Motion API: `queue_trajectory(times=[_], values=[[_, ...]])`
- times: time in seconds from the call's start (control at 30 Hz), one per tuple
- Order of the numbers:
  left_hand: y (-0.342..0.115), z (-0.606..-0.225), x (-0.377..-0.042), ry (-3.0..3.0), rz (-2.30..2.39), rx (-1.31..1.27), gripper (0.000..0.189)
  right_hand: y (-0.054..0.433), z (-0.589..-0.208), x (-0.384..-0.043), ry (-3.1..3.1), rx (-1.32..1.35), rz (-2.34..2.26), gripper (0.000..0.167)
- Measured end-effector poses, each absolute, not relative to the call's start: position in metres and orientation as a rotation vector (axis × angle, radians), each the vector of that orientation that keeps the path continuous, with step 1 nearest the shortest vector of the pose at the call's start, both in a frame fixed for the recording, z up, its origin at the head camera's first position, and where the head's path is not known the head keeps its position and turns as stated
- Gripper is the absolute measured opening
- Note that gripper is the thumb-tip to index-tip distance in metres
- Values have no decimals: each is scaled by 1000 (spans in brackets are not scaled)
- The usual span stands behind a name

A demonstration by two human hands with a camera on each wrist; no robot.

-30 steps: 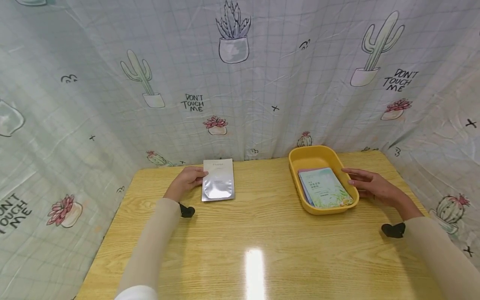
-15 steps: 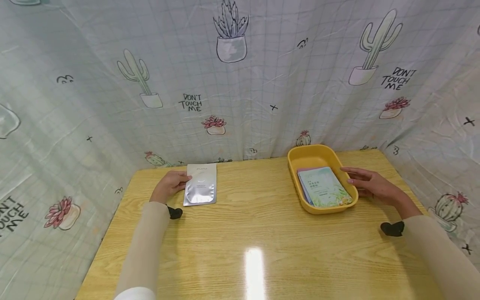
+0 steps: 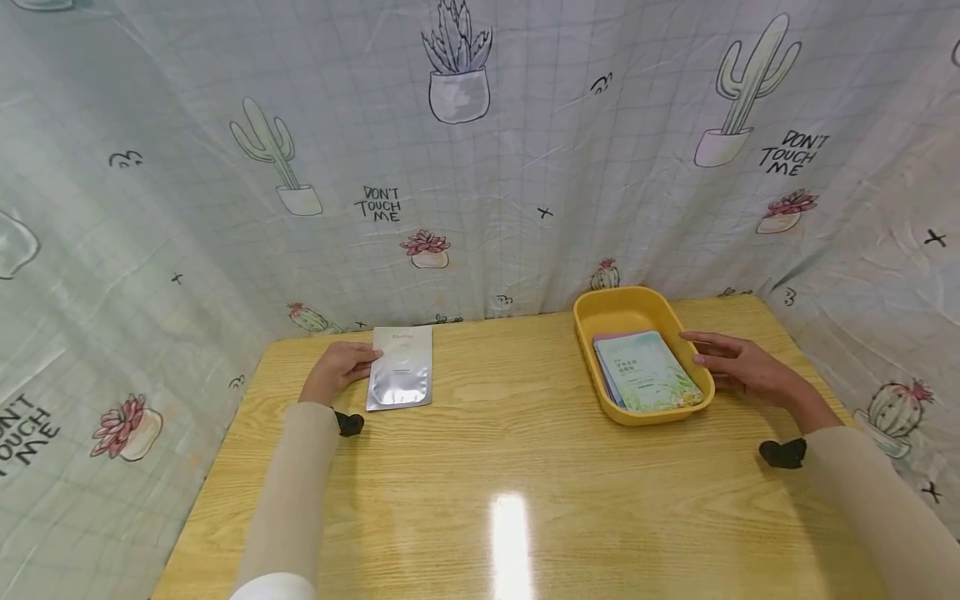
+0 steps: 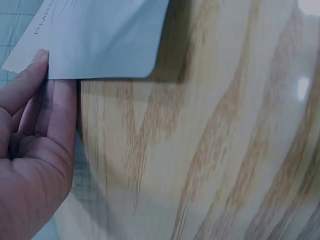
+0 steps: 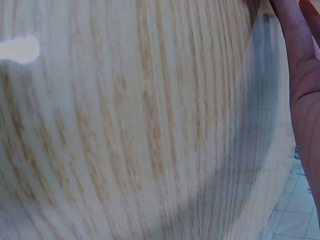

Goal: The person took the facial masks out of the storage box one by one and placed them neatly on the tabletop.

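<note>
In the head view, a silver-white face mask packet (image 3: 402, 371) is at the table's far left. My left hand (image 3: 339, 370) pinches its left edge. The left wrist view shows the thumb on top of the packet and the other fingers underneath. At the far right is a yellow plastic basket (image 3: 626, 308) holding a small stack of flat packets, with a pale green floral packet (image 3: 647, 371) on top. My right hand (image 3: 753, 373) rests against the basket's right side, fingers extended along the rim. Only part of that hand shows in the right wrist view.
The wood-grain table (image 3: 510, 450) carries a bright light reflection near its front. A cactus-printed curtain (image 3: 487, 183) hangs right behind the table's back edge and down both sides. Each wrist wears a small black device.
My left hand has moved the packet leftward across the table, away from the basket; over the last half second it stays put. The right hand has kept its place at the basket.
</note>
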State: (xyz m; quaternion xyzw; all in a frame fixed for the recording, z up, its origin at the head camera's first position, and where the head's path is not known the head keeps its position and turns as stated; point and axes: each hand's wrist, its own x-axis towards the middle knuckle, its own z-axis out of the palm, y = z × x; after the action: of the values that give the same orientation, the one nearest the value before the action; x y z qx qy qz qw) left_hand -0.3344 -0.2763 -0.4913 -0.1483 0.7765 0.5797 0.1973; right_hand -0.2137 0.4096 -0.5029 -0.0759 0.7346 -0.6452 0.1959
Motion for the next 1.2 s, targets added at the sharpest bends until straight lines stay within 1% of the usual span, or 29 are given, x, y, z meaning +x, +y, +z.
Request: queue_trajectory(times=[0.13, 0.37, 0.57, 0.7, 0.83, 0.9, 0.97, 1.03, 1.1, 1.2], values=[[-278, -484, -330, 2206, 1606, -395, 47, 409, -502, -215, 2078, -206, -1798, 55], [-281, -465, -318, 2207, 1601, -366, 46, 409, -502, -217, 2071, -211, -1796, 55], [-286, -480, -329, 2205, 1628, -395, 45, 411, -501, -215, 2062, -213, -1806, 55], [-289, -489, -338, 2302, 1542, -376, 45, 411, -501, -214, 2068, -205, -1806, 55], [-288, -484, -343, 2579, 1246, -247, 36, 410, -501, -215, 2069, -211, -1804, 55], [-283, -477, -342, 2745, 1015, -153, 31, 409, -501, -215, 2070, -212, -1803, 55], [-276, -468, -340, 2891, 745, -50, 31, 408, -502, -216, 2069, -210, -1804, 55], [-267, -460, -338, 2981, 523, 27, 36, 409, -502, -216, 2066, -201, -1806, 54], [-254, -454, -336, 3032, 372, 105, 35, 409, -503, -216, 2065, -197, -1805, 54], [-229, -446, -334, 3089, 271, 247, 29, 410, -503, -215, 2069, -196, -1800, 54]])
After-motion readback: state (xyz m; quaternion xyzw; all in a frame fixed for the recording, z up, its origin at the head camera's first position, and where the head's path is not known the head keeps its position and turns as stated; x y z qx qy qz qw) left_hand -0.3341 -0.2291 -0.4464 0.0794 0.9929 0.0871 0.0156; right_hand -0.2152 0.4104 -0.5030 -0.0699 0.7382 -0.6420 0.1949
